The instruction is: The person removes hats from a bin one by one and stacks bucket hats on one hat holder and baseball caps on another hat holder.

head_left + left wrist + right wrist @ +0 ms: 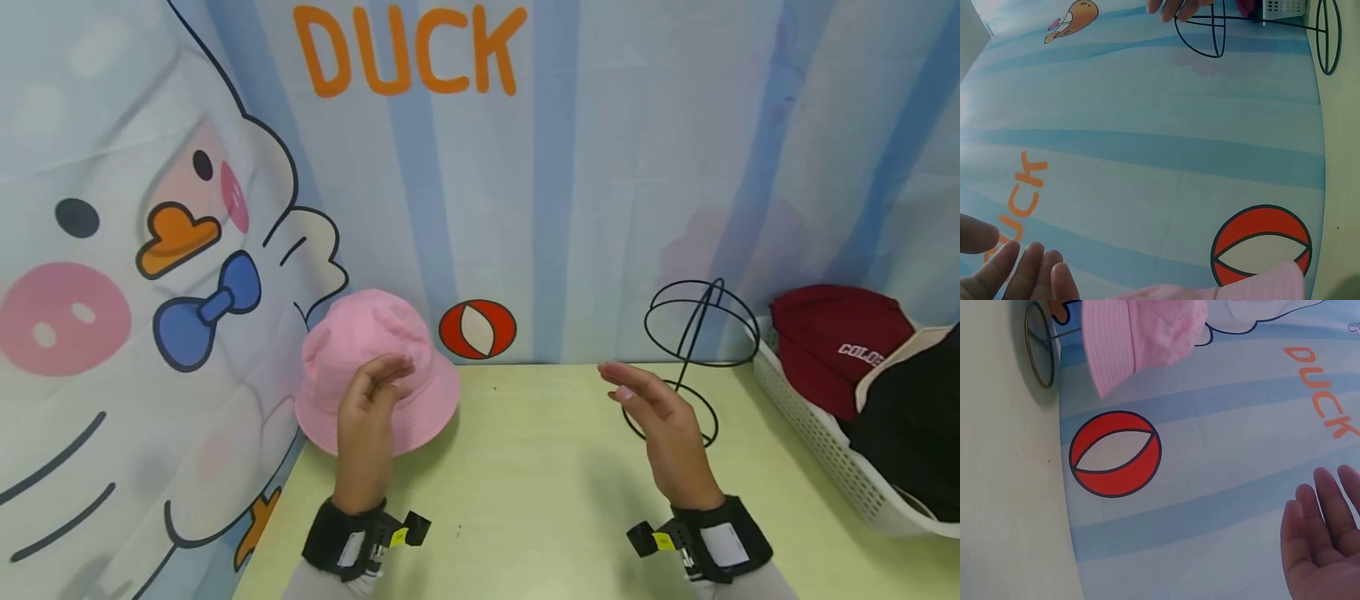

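Pink cotton marks the one finished part of the work: a pink bucket hat (375,379) already sits on a stand at the left of the pale green table (525,467), close against the duck backdrop (150,250). In the right wrist view the round wire foot of that stand (1039,344) shows beneath the brim, so the hat is raised off the table rather than lying flat on it.

The left hand (367,417) hangs just in front of the pink hat, fingers loosely bent and holding nothing; whether it touches the brim cannot be told from the head view. The right hand (663,425) is spread open with straight fingers, palm turned inward, and it too carries nothing. It hovers just before the empty wire hat stand (701,333), whose black ring and base stand bare at the right of the table.

Judging from this, one hat appears placed and the second stand is not yet dressed. The likely supply lies in the white basket (817,433) at the far right, where a dark red cap (836,342) with white lettering rests on top, beside a black cap (911,417) with a cream brim. Neither has been lifted out, and both hands are well apart from the basket.
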The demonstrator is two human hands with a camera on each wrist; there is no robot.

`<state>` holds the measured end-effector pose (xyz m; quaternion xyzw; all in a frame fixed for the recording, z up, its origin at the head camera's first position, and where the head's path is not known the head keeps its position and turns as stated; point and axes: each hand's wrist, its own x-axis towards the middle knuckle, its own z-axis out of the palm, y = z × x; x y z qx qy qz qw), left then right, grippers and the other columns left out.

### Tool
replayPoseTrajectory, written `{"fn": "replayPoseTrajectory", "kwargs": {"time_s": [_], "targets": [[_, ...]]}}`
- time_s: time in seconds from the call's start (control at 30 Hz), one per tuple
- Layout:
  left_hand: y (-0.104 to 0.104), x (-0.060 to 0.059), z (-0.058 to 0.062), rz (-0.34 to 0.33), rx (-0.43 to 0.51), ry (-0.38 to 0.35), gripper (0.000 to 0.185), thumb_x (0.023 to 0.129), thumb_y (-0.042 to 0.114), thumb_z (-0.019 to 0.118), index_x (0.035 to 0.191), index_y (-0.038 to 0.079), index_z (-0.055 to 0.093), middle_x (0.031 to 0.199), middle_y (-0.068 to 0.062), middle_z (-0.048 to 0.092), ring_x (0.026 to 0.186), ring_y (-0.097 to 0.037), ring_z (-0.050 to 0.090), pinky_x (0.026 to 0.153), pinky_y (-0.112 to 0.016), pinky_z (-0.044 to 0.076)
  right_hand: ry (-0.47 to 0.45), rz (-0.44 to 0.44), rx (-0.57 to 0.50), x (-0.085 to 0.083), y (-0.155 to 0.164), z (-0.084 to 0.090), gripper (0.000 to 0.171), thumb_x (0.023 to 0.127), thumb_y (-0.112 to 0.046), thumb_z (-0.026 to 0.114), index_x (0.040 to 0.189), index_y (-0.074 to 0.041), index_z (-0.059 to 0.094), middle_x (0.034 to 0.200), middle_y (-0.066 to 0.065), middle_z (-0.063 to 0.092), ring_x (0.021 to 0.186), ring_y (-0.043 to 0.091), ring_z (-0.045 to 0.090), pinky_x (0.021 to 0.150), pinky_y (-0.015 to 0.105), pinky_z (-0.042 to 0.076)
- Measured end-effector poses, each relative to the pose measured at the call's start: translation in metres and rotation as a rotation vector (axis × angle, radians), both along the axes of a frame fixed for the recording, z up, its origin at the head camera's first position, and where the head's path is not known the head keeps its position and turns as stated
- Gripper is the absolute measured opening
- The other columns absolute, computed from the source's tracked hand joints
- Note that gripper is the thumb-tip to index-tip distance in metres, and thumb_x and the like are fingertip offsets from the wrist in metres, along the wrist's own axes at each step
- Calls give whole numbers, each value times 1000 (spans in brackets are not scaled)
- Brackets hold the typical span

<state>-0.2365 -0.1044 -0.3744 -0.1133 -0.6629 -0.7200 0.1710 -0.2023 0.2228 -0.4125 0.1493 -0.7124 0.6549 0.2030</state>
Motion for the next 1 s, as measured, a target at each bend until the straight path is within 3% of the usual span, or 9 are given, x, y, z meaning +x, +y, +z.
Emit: {"fn": "replayPoseTrajectory", "kwargs": {"time_s": [0.23,0.53,0.77,1.0], "targets": [[8,-2,-6,-59,10,7,31,99,-5,47,127,1,59,128,-9,62,122,-22,59,102,-30,51,60,-2,-54,4,16,5,38,106,-10,50,140,5,52,138,1,64,127,10,59,102,19,49],[10,-4,-11,-63,8,3,31,98,-5,46,126,-1,59,125,-8,62,120,-22,59,98,-27,52,74,-72,-153,11,34,16,40,107,-11,48,144,5,49,135,3,65,127,13,60,103,19,48],[11,-4,-14,-71,20,5,31,98,-6,45,126,-4,58,124,-10,62,120,-24,59,95,-24,53,165,-30,-250,15,50,20,41,106,-3,44,145,9,44,135,6,64,129,16,58,104,22,48],[13,-6,-16,-80,14,9,29,101,-3,45,126,-4,58,124,-10,62,118,-24,59,93,-24,54,171,-81,-300,20,63,22,40,105,-1,44,144,8,46,133,7,67,126,18,60,102,21,50]]}}
